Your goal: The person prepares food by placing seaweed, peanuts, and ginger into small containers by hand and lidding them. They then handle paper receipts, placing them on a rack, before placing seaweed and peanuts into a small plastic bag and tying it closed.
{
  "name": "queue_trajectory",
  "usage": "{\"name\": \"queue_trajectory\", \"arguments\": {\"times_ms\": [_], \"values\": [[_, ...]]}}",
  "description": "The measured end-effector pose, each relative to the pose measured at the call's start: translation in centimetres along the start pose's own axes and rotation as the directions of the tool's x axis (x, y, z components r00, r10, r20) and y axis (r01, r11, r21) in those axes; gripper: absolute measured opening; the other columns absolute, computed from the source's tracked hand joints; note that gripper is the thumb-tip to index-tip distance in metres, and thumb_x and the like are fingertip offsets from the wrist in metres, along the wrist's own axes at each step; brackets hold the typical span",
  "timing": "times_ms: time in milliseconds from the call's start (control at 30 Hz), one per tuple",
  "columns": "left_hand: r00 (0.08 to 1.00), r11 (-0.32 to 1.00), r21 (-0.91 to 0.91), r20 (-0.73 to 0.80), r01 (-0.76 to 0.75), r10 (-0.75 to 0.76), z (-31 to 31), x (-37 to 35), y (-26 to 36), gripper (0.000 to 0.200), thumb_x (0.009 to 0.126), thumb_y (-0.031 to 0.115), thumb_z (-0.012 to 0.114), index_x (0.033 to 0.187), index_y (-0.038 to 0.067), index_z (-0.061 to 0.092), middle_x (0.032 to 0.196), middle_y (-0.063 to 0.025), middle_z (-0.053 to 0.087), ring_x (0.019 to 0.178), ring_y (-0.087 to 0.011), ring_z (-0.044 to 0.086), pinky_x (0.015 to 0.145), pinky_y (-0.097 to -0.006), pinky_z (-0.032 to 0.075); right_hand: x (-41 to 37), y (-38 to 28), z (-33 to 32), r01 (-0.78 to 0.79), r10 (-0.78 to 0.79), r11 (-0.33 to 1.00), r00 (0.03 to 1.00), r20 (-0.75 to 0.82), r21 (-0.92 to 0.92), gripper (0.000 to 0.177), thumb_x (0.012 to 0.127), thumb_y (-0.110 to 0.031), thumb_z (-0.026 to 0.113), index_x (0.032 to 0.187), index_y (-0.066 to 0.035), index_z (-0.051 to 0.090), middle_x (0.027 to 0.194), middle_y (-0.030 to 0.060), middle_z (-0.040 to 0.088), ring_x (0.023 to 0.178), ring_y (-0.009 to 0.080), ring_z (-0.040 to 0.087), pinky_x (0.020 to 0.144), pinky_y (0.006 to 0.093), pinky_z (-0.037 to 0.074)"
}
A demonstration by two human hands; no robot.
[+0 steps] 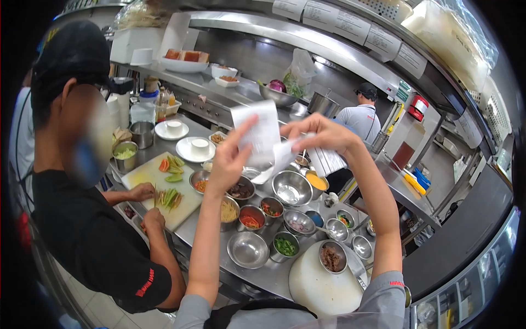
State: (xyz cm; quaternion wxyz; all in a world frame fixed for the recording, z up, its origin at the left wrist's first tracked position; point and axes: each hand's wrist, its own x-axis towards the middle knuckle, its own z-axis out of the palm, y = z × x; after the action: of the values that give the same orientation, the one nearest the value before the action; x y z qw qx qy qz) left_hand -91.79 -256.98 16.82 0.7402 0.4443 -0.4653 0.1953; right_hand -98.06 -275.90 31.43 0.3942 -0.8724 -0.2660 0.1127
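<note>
Both my hands are raised over the steel counter with printed paper slips. My left hand (233,156) is closed on a white paper slip (257,129) that is blurred by motion. To its right, my right hand (323,134) pinches a curled strip of paper, and more printed slips (327,160) hang just below its fingers. Under the hands stand metal bowls: an empty one (292,188), one with yellow liquid (316,181), one with red strips (251,218) and one with chopped greens (285,245).
At the left a co-worker in black (98,241) cuts vegetables on a cutting board (183,211). Another person (359,118) stands farther back. A round white board (312,285) bears a bowl of meat (332,257). Printed sheets (350,24) line the shelf edge overhead.
</note>
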Motion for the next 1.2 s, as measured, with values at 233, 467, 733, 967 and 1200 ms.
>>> {"name": "queue_trajectory", "arguments": {"times_ms": [233, 467, 733, 967, 1200], "values": [[0.871, 0.920, 0.121, -0.298, -0.372, 0.391, -3.2, 20.0, -1.7, 0.025, 0.081, -0.006, 0.053, 0.105, 0.001, 0.057, 0.097, -0.0039, 0.060, 0.088, -0.0089, 0.055, 0.074, -0.0206, 0.044, 7.4, -1.1, -8.8, 0.349, -0.215, 0.927, 0.792, -0.571, 0.136, 0.024, 0.080, -0.012, 0.068, 0.101, 0.000, 0.064, 0.095, 0.0069, 0.066, 0.080, 0.0104, 0.061, 0.068, 0.0222, 0.050], [0.933, 0.941, 0.177, -0.168, -0.290, 0.319, -8.6, 31.9, -3.4, 0.028, 0.084, -0.003, 0.049, 0.108, 0.008, 0.058, 0.099, -0.0011, 0.061, 0.081, -0.0051, 0.054, 0.067, -0.0186, 0.044, 16.7, -2.0, -15.9, 0.627, -0.374, 0.768, 0.607, -0.702, 0.132, 0.015, 0.079, -0.012, 0.070, 0.091, -0.005, 0.066, 0.083, 0.0037, 0.066, 0.066, 0.0075, 0.060, 0.057, 0.0218, 0.048], [0.994, 0.990, 0.139, 0.104, 0.022, -0.037, -8.1, 34.8, -4.2, 0.037, 0.079, -0.007, 0.045, 0.108, 0.010, 0.057, 0.106, -0.0025, 0.058, 0.076, -0.0080, 0.053, 0.061, -0.0217, 0.042, 14.0, -4.5, -15.1, 0.665, -0.479, 0.730, 0.663, -0.576, 0.160, 0.016, 0.081, -0.018, 0.068, 0.093, -0.009, 0.062, 0.075, 0.0015, 0.063, 0.058, 0.0110, 0.063, 0.052, 0.0221, 0.053], [0.983, 0.999, 0.013, 0.178, 0.034, -0.036, -6.4, 37.6, -1.8, 0.039, 0.078, -0.007, 0.043, 0.113, 0.004, 0.058, 0.104, -0.0088, 0.061, 0.085, -0.0146, 0.061, 0.072, -0.0277, 0.051, 12.6, -5.0, -15.0, 0.622, -0.447, 0.771, 0.681, -0.581, 0.136, 0.017, 0.080, -0.017, 0.069, 0.093, -0.007, 0.065, 0.088, 0.0036, 0.064, 0.057, 0.0089, 0.062, 0.048, 0.0198, 0.051], [0.993, 0.980, 0.164, 0.027, 0.109, -0.115, -7.3, 41.2, -1.5, 0.034, 0.086, -0.003, 0.044, 0.116, 0.006, 0.058, 0.104, -0.0075, 0.062, 0.088, -0.0136, 0.060, 0.076, -0.0267, 0.051, 9.9, -4.2, -12.7, 0.568, -0.440, 0.817, 0.725, -0.530, 0.097, 0.015, 0.081, -0.016, 0.067, 0.089, -0.004, 0.066, 0.126, 0.0085, 0.052, 0.065, 0.0071, 0.059, 0.057, 0.0197, 0.051]]}}
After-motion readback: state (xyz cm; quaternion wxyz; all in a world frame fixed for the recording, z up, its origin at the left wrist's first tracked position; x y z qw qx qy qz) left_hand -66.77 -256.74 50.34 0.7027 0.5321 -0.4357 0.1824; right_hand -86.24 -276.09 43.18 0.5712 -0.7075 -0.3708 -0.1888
